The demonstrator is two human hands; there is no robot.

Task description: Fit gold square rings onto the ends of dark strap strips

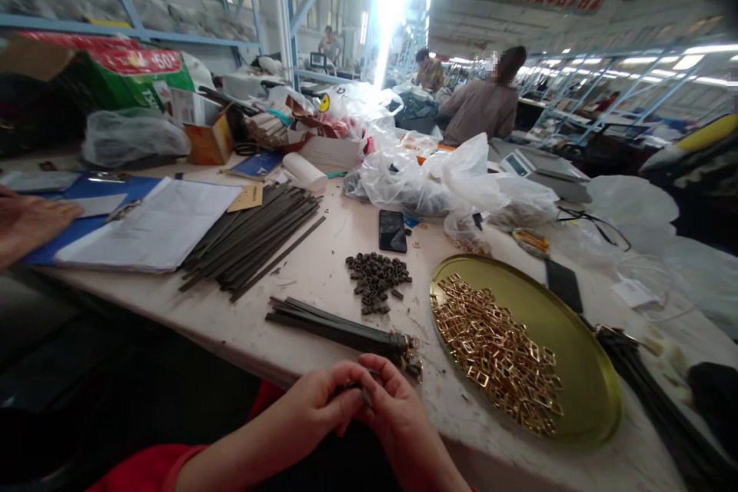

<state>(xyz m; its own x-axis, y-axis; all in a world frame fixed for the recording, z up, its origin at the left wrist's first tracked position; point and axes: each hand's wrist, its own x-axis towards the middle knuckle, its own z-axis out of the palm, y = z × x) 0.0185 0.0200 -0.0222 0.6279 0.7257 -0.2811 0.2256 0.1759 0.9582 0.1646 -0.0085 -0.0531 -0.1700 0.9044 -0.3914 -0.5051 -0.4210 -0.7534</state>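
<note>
My left hand [320, 402] and my right hand [393, 398] meet at the table's near edge, fingers pinched together around a small dark piece [362, 390] that is mostly hidden. Just beyond them lies a bundle of dark straps [334, 324] with gold buckles at its right end. A round gold tray [568, 338] to the right holds several gold buckles [496, 354]. A heap of small dark loops [377, 280] sits in the middle of the table.
A larger stack of dark straps [254, 238] lies by papers on a blue clipboard [153, 227]. A black phone [393, 231], plastic bags [438, 177] and boxes crowd the back. Another person's hand [28, 223] rests at far left. Other people sit behind.
</note>
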